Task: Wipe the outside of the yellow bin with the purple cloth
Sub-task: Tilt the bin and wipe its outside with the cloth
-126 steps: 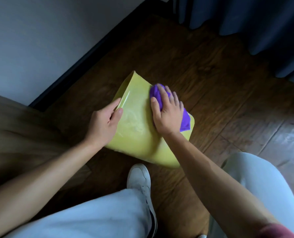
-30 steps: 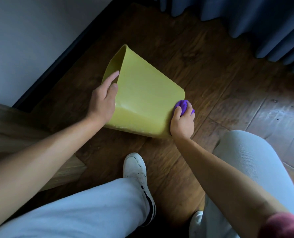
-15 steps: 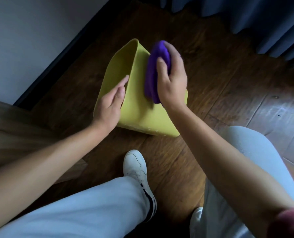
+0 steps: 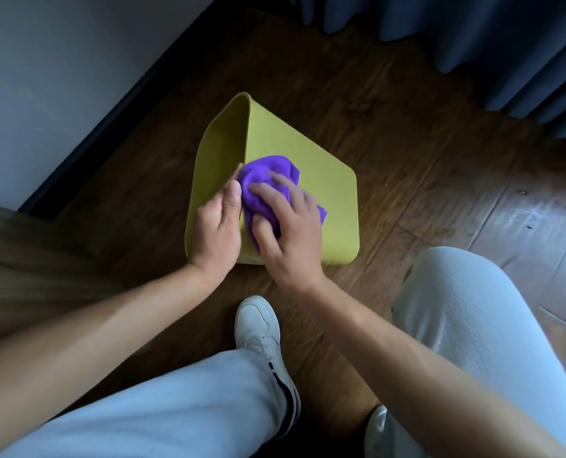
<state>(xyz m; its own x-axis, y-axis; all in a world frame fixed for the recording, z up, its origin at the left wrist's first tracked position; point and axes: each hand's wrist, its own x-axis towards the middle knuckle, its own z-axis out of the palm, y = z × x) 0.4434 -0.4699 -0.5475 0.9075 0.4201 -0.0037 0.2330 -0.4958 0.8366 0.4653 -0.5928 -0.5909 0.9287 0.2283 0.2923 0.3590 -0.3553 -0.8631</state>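
Observation:
The yellow bin (image 4: pixel 328 180) lies on its side on the wooden floor, its open mouth facing left toward the wall. A bunched purple cloth (image 4: pixel 268 178) rests on the bin's upward-facing outer wall near the rim. My right hand (image 4: pixel 288 233) presses down on the cloth with fingers spread over it. My left hand (image 4: pixel 217 231) grips the bin's rim at the near left, its thumb touching the cloth's edge.
A white wall with a dark baseboard (image 4: pixel 116 110) runs along the left. Dark blue curtains (image 4: pixel 473 38) hang at the top right. A wooden furniture edge (image 4: pixel 20 259) sits at the left. My knees and white shoe (image 4: pixel 262 338) are just below the bin.
My right hand has drawn the cloth back from the far upper edge of the bin to the near part beside the rim. The bin has tipped flatter; my left hand still holds the rim.

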